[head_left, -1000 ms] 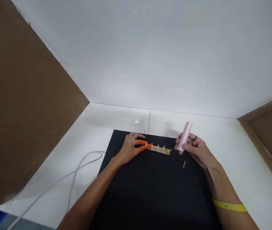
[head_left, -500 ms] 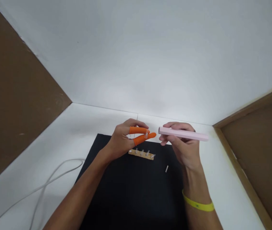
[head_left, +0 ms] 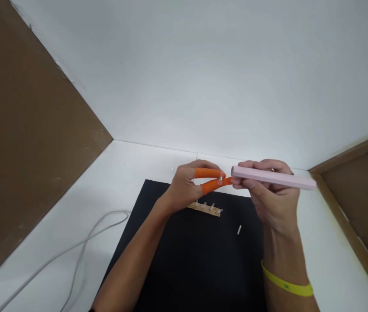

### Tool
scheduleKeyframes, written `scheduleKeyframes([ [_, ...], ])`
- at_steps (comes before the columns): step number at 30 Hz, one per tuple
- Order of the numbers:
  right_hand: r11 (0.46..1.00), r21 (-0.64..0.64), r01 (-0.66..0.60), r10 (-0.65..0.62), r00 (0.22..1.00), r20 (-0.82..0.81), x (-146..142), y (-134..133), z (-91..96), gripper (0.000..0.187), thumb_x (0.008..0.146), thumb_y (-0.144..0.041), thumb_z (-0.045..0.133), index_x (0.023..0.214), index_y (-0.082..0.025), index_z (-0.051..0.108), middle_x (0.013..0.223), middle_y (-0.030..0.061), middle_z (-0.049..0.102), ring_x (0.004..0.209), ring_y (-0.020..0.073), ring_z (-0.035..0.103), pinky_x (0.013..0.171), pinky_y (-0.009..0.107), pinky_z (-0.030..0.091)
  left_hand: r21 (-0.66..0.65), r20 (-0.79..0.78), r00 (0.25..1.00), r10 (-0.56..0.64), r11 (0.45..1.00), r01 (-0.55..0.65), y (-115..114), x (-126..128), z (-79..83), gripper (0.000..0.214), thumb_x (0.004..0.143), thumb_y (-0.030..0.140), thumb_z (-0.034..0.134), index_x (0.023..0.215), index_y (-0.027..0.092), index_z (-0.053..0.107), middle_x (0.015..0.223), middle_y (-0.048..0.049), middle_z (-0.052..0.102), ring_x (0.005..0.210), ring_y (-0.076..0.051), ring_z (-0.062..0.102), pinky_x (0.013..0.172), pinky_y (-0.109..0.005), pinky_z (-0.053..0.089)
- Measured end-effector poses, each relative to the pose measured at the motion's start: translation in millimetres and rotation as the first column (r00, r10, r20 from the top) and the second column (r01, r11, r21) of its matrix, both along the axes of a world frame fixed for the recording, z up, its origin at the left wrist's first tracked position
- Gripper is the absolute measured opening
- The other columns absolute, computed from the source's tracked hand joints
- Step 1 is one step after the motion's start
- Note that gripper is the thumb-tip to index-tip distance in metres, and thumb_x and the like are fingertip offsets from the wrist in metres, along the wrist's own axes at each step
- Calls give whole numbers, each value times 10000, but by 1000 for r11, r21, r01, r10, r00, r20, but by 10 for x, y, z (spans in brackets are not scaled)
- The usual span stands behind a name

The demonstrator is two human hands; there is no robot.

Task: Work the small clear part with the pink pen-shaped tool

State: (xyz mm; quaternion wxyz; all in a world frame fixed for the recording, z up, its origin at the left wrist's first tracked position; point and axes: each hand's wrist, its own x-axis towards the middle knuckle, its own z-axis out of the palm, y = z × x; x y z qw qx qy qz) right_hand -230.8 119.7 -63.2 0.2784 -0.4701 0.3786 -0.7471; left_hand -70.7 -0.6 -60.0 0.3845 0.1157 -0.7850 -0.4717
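My left hand (head_left: pixel 190 186) is raised above the black mat (head_left: pixel 190 260), its thumb and forefinger in orange finger cots pinching a tiny clear piece (head_left: pixel 220 179). My right hand (head_left: pixel 273 199) grips a long pink bar-shaped tool (head_left: pixel 273 177) held level, its left end touching the pinched piece. Below the hands a small tan strip (head_left: pixel 207 209) lies on the mat with several little pegs standing in it. One loose small white piece (head_left: pixel 239 229) lies on the mat to the strip's right.
A white cable (head_left: pixel 83 242) curves over the white tabletop (head_left: pixel 122 173) to the left of the mat. Brown board panels (head_left: pixel 24 130) wall the left and right sides. A yellow band (head_left: pixel 286 285) circles my right wrist.
My left hand lifted a tiny piece off the strip. My right hand swung the pink tool from upright to level and brought its end up to the pinched piece.
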Motion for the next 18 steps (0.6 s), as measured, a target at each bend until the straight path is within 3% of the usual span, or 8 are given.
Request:
scheduleKeyframes([
  [6,994,-62,93,-98,991,-86,76,-10,92,318,926,53,668,1171,-130,580,1120,110,692,860,199,717,747,369,645,-80,-18,997,73,994,-74,-29,-11,-3,121,888,177,778,994,127,748,1015,-6,711,923,-79,677,813,-198,556],
  [11,993,-57,103,-110,983,-147,67,11,93,347,915,79,662,1178,-137,592,1121,69,708,836,164,726,766,293,665,-147,-11,994,110,983,-110,-27,2,41,115,880,185,786,990,156,769,1030,-1,709,928,-109,667,819,-267,564],
  [18,994,-39,105,-111,977,-180,34,31,79,313,910,60,696,1144,-119,587,1110,92,710,839,193,725,746,329,664,-226,10,995,102,969,-97,19,86,207,73,895,178,779,956,149,750,987,35,709,886,-62,641,803,-225,530],
])
